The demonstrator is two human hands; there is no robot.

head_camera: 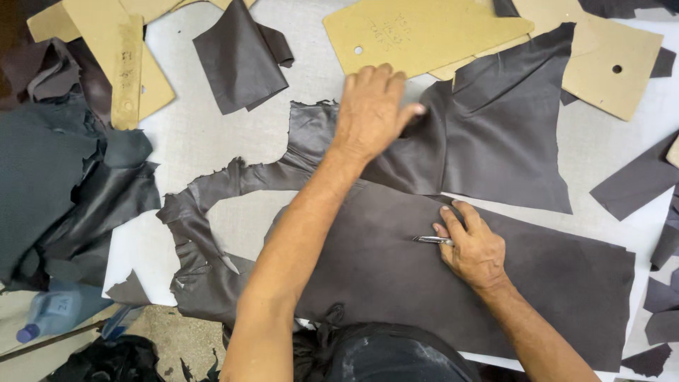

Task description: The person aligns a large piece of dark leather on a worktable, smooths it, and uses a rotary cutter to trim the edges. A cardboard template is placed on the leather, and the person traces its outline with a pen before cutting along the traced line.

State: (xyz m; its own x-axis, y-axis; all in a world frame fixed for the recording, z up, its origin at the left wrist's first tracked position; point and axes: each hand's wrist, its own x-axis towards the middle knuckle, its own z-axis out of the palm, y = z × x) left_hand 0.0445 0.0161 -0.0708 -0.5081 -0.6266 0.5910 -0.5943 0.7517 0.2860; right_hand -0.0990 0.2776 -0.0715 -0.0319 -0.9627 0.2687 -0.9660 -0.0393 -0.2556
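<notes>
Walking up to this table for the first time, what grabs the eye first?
A large dark brown leather hide spreads across the middle, with the left hand pressed flat on its upper part. The right hand holds a small metal blade against it. Tan cardboard patterns lie along the far edge.

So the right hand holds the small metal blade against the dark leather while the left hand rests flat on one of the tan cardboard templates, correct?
Not quite. In the head view the left hand rests on the dark leather, just below the tan cardboard templates, not on one of them. The rest stands: the right hand holds the small metal blade against the leather.
</notes>
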